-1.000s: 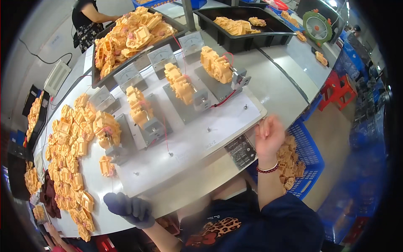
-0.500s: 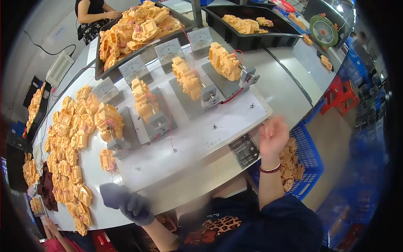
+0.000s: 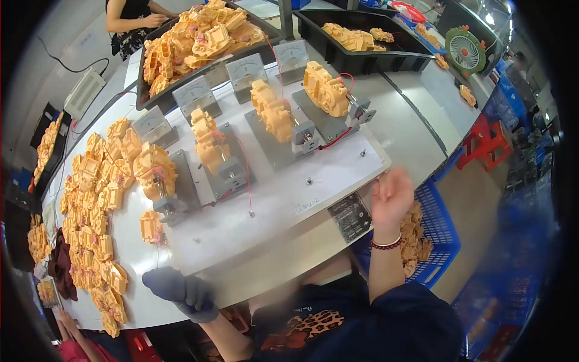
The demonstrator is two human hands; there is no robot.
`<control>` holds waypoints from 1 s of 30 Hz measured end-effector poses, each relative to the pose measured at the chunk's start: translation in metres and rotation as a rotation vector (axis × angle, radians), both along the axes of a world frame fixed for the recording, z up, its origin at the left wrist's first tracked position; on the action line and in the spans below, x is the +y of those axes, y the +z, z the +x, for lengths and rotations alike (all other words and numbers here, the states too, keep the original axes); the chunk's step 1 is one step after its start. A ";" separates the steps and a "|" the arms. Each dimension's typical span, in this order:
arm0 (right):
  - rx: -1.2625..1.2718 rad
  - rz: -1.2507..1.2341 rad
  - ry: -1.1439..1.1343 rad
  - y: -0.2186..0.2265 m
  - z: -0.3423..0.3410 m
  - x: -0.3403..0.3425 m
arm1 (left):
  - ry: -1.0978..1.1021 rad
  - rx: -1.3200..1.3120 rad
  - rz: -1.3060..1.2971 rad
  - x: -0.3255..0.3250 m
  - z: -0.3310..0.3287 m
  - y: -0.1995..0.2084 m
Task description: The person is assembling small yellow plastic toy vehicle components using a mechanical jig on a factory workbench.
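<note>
My left hand [image 3: 183, 294], in a dark grey-blue glove, is low over the table's front edge. Its fingers are bent and held together; whatever they grip is hidden. A thin dark wire runs from near its fingertips up to a single yellow plastic gearbox-like unit [image 3: 151, 227]. My bare right hand [image 3: 391, 202], fingers curled and nothing visible in them, rests by the right corner of a white board [image 3: 338, 172]. On that board several similar yellow units, one of them this gearbox [image 3: 272, 111], sit in grey metal fixtures [image 3: 307, 137] with red wires.
Analog meters [image 3: 246, 71] stand behind the fixtures. Yellow units [image 3: 90, 211] cover the table's left. Black trays [image 3: 368, 60] of them lie at the back. Below right is a blue basket [image 3: 443, 235]; beyond it, a red stool [image 3: 485, 145]. A co-worker's arm [image 3: 129, 23] shows far left.
The view has shifted slightly. My left hand's blurred fingertips now look steadier and sit a little lower. My right hand stays at the board's corner.
</note>
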State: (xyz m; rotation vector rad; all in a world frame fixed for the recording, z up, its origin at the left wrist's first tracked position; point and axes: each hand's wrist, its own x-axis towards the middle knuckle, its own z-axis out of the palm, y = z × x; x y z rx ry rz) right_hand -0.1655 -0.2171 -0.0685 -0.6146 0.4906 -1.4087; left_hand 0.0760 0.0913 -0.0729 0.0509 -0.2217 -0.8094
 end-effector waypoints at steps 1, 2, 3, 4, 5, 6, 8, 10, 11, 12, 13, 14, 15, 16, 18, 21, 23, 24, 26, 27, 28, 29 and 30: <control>0.003 -0.001 0.001 0.000 0.000 0.000 | -0.025 -0.087 0.000 0.005 0.007 -0.008; -0.010 -0.010 0.006 -0.001 0.000 0.000 | -0.051 -0.173 0.001 0.010 0.012 -0.016; -0.024 -0.019 0.012 -0.001 0.000 -0.001 | -0.049 -0.169 0.000 0.007 0.009 -0.012; -0.020 -0.020 0.014 -0.001 0.001 0.000 | -0.041 -0.169 -0.016 0.004 0.007 -0.006; -0.007 -0.021 0.014 -0.002 0.001 0.000 | -0.033 -0.168 -0.030 0.001 0.006 -0.002; 0.004 -0.022 0.015 -0.002 0.001 0.000 | -0.029 -0.165 -0.031 -0.001 0.008 -0.002; 0.000 -0.025 0.020 -0.005 0.002 -0.002 | -0.101 -0.243 -0.071 -0.002 0.011 -0.002; -0.004 -0.041 0.015 -0.002 0.000 -0.001 | -0.093 -0.210 -0.058 -0.002 0.008 0.002; -0.004 -0.036 0.015 -0.001 -0.001 -0.001 | -0.085 -0.180 -0.038 -0.002 0.007 0.004; -0.006 -0.026 0.016 -0.001 0.000 -0.001 | -0.084 -0.179 -0.039 -0.001 0.007 0.003; -0.005 -0.027 0.018 -0.001 0.001 -0.002 | -0.071 -0.159 -0.019 0.001 0.007 0.001; 0.005 -0.023 0.010 -0.001 0.001 -0.002 | -0.059 -0.138 0.000 0.002 0.007 0.000; 0.014 -0.020 0.003 -0.002 0.002 -0.002 | -0.057 -0.138 -0.001 0.002 0.007 0.001; 0.015 -0.022 0.004 0.000 0.004 -0.001 | -0.094 -0.110 -0.029 0.002 0.007 0.002; 0.000 0.038 -0.045 0.007 0.006 0.001 | -0.139 -0.078 -0.067 0.002 0.007 0.000; 0.006 0.033 -0.029 0.004 0.001 0.000 | -0.156 0.008 -0.042 0.012 0.004 -0.001; 0.012 0.035 -0.055 0.005 0.002 0.000 | -0.226 0.085 -0.028 0.032 0.020 -0.024; 0.010 0.060 -0.051 0.005 0.005 0.000 | -0.256 0.111 0.005 0.035 0.023 -0.021; 0.002 0.047 -0.036 0.001 0.010 0.000 | -0.249 0.063 -0.121 0.025 0.019 -0.012; -0.010 0.054 0.012 0.000 0.013 0.000 | -0.093 0.202 -0.119 0.022 0.011 -0.002; -0.002 0.034 -0.037 0.001 0.007 0.000 | -0.219 -0.133 -0.118 0.036 0.040 -0.043; -0.004 0.055 -0.041 0.001 0.006 0.001 | -0.139 0.012 -0.006 0.027 0.027 -0.033; -0.008 0.076 -0.043 0.001 0.006 0.001 | -0.060 0.152 0.111 0.021 0.014 -0.021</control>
